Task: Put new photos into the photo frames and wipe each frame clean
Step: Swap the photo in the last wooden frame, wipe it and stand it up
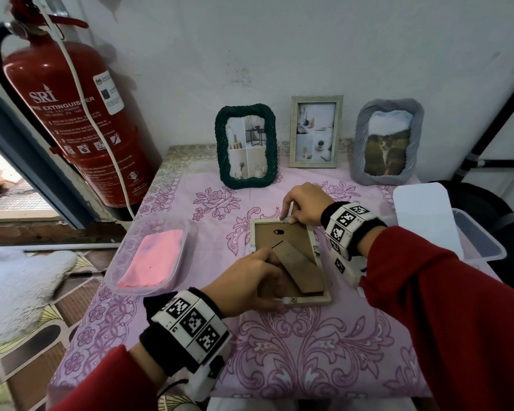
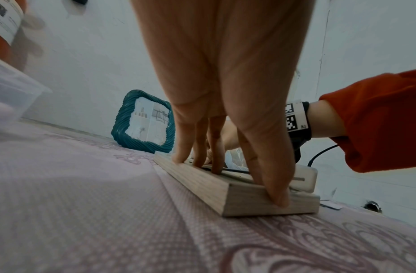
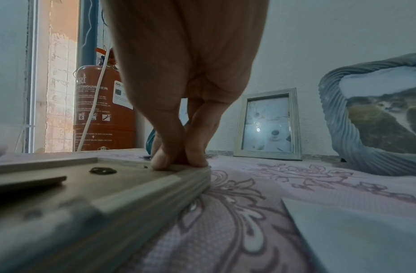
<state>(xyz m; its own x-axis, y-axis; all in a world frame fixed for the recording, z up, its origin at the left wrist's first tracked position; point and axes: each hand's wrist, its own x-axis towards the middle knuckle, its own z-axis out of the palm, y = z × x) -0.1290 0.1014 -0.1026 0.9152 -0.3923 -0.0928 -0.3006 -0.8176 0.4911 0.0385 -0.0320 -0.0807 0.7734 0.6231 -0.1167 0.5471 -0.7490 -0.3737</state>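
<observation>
A pale wooden photo frame (image 1: 312,301) lies face down on the pink floral tablecloth, its brown backing board and stand facing up. My left hand (image 1: 267,277) presses on its near left part, with straight fingers on the backing and the thumb (image 2: 279,199) on the near rim. My right hand (image 1: 290,217) pinches a small metal clip on the frame's far edge between thumb and finger (image 3: 165,162). Three filled frames stand against the wall: a green one (image 1: 247,146), a pale wooden one (image 1: 315,132) and a grey-blue one (image 1: 386,143).
A clear tub (image 1: 187,229) holding a folded pink cloth (image 1: 153,256) sits left of the frame. A white lid (image 1: 422,215) and a clear box (image 1: 481,238) are at the right table edge. A red fire extinguisher (image 1: 72,120) stands at the left.
</observation>
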